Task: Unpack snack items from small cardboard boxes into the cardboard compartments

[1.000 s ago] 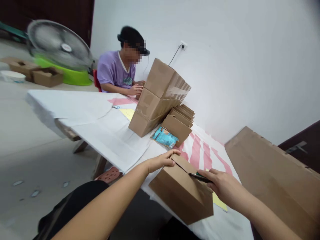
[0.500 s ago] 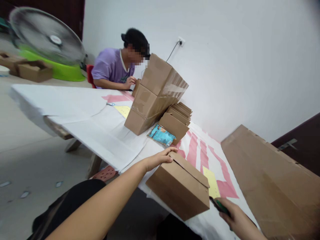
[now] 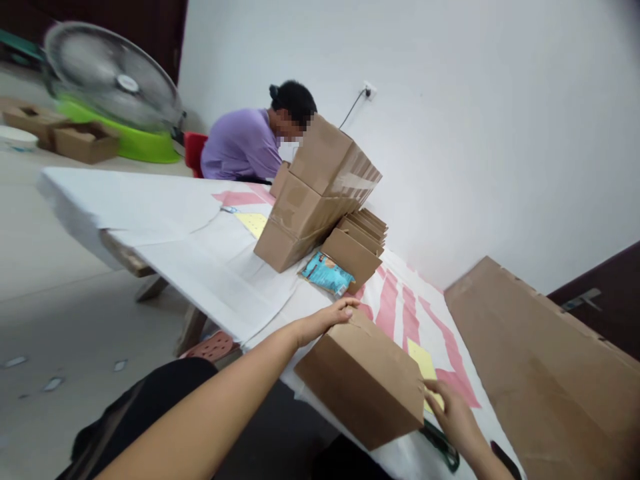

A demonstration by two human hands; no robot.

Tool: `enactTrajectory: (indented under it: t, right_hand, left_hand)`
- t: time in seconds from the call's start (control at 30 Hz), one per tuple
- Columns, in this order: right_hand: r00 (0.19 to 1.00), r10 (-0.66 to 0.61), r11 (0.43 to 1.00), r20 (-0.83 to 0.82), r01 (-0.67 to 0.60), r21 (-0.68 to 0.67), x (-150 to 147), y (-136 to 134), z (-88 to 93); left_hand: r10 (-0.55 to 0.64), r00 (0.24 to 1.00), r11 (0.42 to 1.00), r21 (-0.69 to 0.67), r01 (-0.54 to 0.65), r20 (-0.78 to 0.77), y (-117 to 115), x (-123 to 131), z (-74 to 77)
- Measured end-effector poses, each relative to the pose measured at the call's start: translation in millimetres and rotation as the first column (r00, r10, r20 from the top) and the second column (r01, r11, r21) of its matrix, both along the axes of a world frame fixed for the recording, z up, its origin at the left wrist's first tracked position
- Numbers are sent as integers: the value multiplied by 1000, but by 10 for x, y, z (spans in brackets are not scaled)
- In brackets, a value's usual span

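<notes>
A brown cardboard box (image 3: 365, 373) sits tilted in view at the table's near edge, its top flap lying closed. My left hand (image 3: 335, 317) grips the box's far left top edge, with the thumb and fingers resting over it. At the box's right end, my right hand (image 3: 453, 413) touches the corner with its fingertips; thumb and forefinger are apart. Below that hand a dark green-handled cutter (image 3: 440, 445) lies on the table, partly hidden by the box.
Stacked taped boxes (image 3: 300, 213) stand mid-table beside folded cardboard (image 3: 354, 253) and a blue packet (image 3: 327, 273). Opposite, a person in purple (image 3: 240, 143) bends forward. A large cardboard panel (image 3: 530, 347) stands at the right. A fan (image 3: 113, 77) is on the floor at left.
The cutter has left my right hand and lies on the table. That hand has moved to the box's end. The gap along the top flap has closed. The other person leans lower.
</notes>
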State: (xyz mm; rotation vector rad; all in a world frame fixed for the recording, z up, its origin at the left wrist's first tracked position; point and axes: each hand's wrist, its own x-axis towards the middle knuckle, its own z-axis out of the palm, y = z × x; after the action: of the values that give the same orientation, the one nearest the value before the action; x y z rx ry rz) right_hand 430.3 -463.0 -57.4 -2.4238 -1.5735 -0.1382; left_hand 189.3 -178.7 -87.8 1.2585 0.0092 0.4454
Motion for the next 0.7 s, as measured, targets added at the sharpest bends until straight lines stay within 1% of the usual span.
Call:
enactTrajectory:
  t: [0.07, 0.13, 0.2, 0.27, 0.37, 0.47, 0.57, 0.7]
  right_hand:
    - [1000, -12, 992, -4, 12, 129, -108, 210, 230]
    - [998, 52, 978, -35, -44, 205, -305, 447, 443]
    - [983, 180, 962, -42, -167, 214, -553, 691, 607]
    - [949, 316, 935, -8, -310, 169, -794, 926, 705]
    - [881, 468, 873, 73, -473, 116, -1034, 1237, 735]
    - [822, 559, 821, 106, -567, 65, -1110, 1472, 701]
    - [799, 600, 799, 44, -601, 17, -1106, 1612, 709]
    - [772, 631, 767, -75, -635, -94, -1116, 1682, 827]
  left_hand:
    - [-32, 999, 999, -11, 32, 13, -6, -23, 9]
    - [-69, 997, 997, -35, 70, 38, -25, -56, 27]
    - [-84, 995, 995, -53, 87, 52, -47, -83, 46]
    - [-90, 994, 994, -51, 92, 54, -62, -98, 58]
    - [-98, 993, 995, -9, 99, 67, -62, -99, 59]
    - [-67, 994, 995, 75, 61, 86, -46, -91, 60]
    - [-47, 992, 990, 134, 32, 115, -42, -86, 81]
    - [-55, 988, 987, 159, 32, 146, -71, -93, 125]
